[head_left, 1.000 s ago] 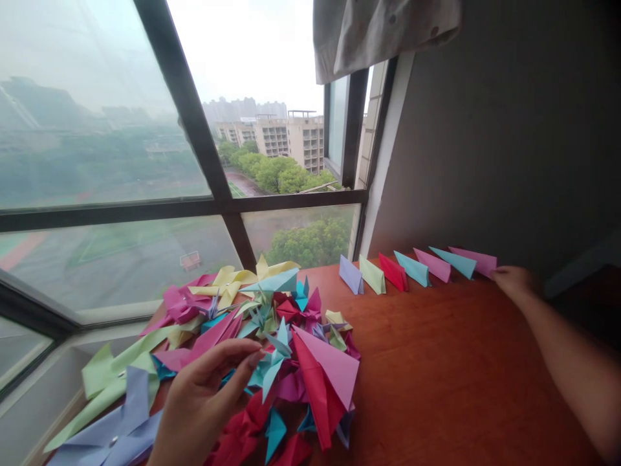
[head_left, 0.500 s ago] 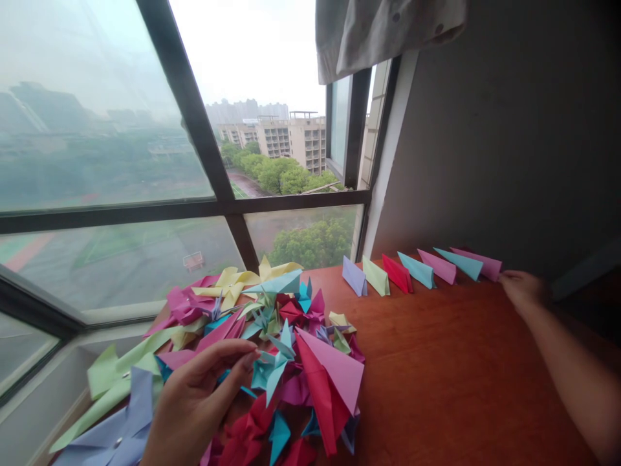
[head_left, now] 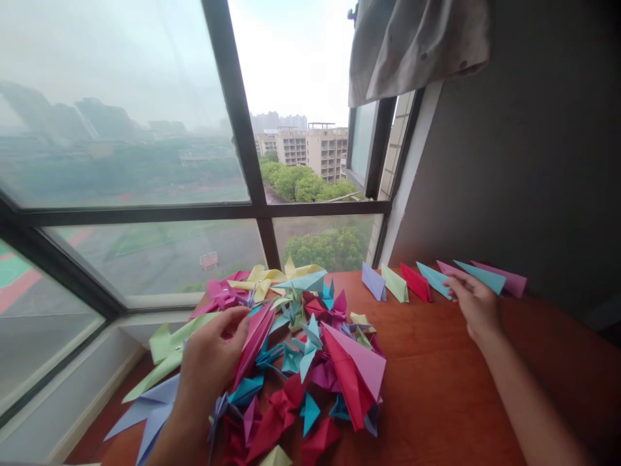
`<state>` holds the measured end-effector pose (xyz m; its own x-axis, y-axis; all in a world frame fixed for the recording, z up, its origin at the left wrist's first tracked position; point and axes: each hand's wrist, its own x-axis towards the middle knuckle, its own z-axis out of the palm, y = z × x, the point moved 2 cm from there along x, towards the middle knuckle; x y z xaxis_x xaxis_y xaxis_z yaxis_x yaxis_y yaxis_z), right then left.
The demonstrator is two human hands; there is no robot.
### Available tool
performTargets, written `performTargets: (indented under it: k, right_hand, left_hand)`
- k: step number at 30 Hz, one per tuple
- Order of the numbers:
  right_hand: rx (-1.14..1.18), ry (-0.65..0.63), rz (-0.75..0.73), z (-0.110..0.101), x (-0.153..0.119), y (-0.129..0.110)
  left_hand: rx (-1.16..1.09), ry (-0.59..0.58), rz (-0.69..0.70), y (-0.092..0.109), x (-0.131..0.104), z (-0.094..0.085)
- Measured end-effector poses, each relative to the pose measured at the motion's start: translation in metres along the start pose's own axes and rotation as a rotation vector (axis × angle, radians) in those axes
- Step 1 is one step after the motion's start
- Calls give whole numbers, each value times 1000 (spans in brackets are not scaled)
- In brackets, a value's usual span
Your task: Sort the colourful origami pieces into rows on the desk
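Note:
My left hand [head_left: 213, 353] is closed, with thumb and fingertips at the edge of a pink paper airplane [head_left: 256, 340] in the heap. My right hand [head_left: 473, 304] reaches over a row of folded paper airplanes, its fingers loosely curled and apart with nothing seen between them. Its fingertips overlap a light blue airplane [head_left: 433, 279] and hide most of a pink one [head_left: 445, 266]. Left of these stand a red airplane [head_left: 416, 283], a pale green one [head_left: 395, 283] and a lavender one [head_left: 373, 282]. Beyond the hand are another blue airplane [head_left: 485, 278] and a pink one [head_left: 507, 278].
Colourful folded paper pieces crowd the left of the brown table [head_left: 427, 382], among them a lavender pinwheel [head_left: 150, 408], a green pinwheel [head_left: 177, 346] and a red-and-pink airplane [head_left: 356, 369]. A window frame [head_left: 320, 209] runs behind, with a grey curtain [head_left: 417, 52] above.
My right hand has moved left from the far pink airplane to the middle of the row. My left hand has shifted to the pink airplane, which now points more steeply. The view has turned left.

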<state>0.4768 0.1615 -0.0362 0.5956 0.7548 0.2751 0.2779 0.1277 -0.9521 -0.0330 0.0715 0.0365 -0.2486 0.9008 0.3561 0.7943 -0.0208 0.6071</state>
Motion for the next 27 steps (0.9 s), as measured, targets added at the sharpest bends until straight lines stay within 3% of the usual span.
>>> performTargets:
  k: [2, 5, 9, 13, 15, 21, 27]
  right_hand:
    - [24, -221, 19, 35, -34, -27]
    - [64, -379, 22, 75, -85, -58]
    - [85, -560, 23, 101, -136, -69]
    - [18, -574, -42, 101, -151, -57]
    - [-8, -551, -53, 98, -149, -51]
    - [8, -519, -10, 94, -143, -49]
    - [-20, -537, -34, 94, -145, -49]
  left_hand:
    - [168, 26, -4, -1, 1, -4]
    - [293, 35, 18, 1, -1, -9]
    - [327, -73, 72, 7, -4, -8]
    - [352, -283, 12, 5, -5, -1]
    - [373, -329, -13, 5, -6, 2]
    - [532, -371, -46, 16, -11, 5]
    - [575, -341, -63, 18, -9, 1]
